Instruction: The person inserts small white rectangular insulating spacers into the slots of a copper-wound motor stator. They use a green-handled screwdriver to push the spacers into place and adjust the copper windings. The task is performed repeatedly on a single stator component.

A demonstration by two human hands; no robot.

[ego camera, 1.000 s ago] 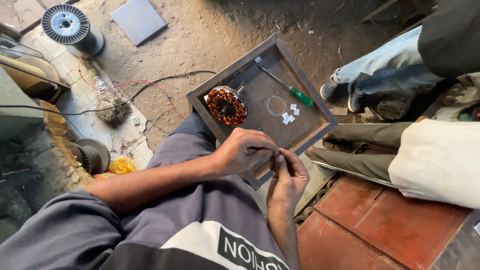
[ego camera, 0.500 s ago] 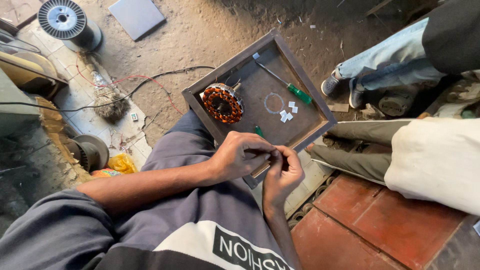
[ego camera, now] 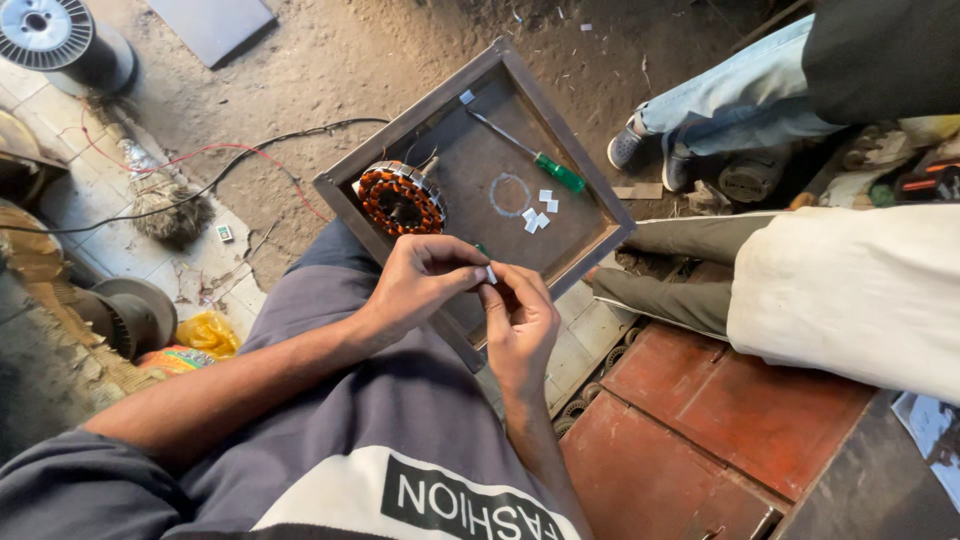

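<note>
**Small white slip pinched over a tray on the lap**

Over the near edge of a shallow wooden tray (ego camera: 345,200), which rests on the person's grey-trousered thigh, both hands meet. Left hand (ego camera: 420,280) curls inward, its fingers (ego camera: 470,272) clenched onto a small white slip (ego camera: 491,273) at the thumb and forefinger. Right hand (ego camera: 522,320) comes up from below, and its fingers (ego camera: 497,300) touch the same slip from the other side, so the piece is pinched between the two hands. A bit of green shows just above the slip; what it belongs to cannot be told.

Inside the tray, at its left corner, lies a round motor stator (ego camera: 401,198) with copper-coloured windings. A screwdriver with a green handle (ego camera: 520,153) lies slanted across the far part of the tray. Near it sit a few more white slips (ego camera: 537,212), close together, beside a faint chalky ring (ego camera: 513,195) on the tray floor. One more white scrap lies at the far corner.

Beyond the tray is dusty ground, with a wire spool (ego camera: 45,35) at the top left and red and black wires (ego camera: 230,155) trailing across it. To the right, another person's legs and shoes (ego camera: 650,145) are in view, well apart from the hands.
</note>
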